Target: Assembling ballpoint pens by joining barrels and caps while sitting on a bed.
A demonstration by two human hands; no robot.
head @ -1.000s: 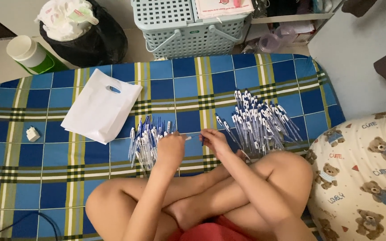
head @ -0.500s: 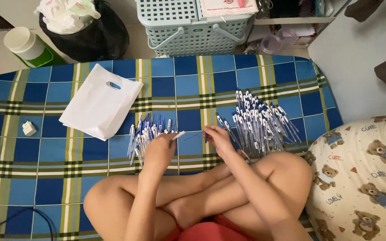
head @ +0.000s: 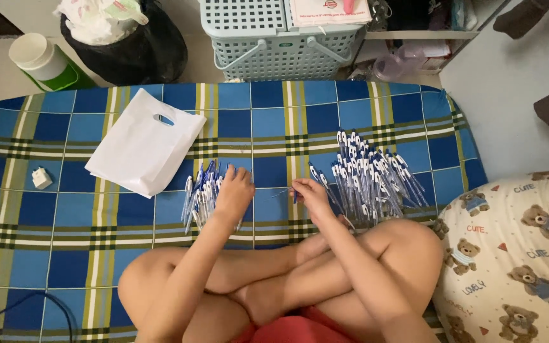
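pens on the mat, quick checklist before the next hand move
1. Left hand resting on the small pen pile: ok.
2. Right hand has a grip on a single pen: ok.
3. Large pen pile beside the right hand, within reach: ok.
4. White plastic bag lying flat, apart from both piles: ok.
5. Bag mouth open: cannot tell.
6. Held pen capped: cannot tell.

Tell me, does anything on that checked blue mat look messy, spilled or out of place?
Nothing stands out. The big heap of blue-and-white pens and the smaller heap under the left hand lie loosely fanned; the flat white plastic bag sits askew, undamaged.
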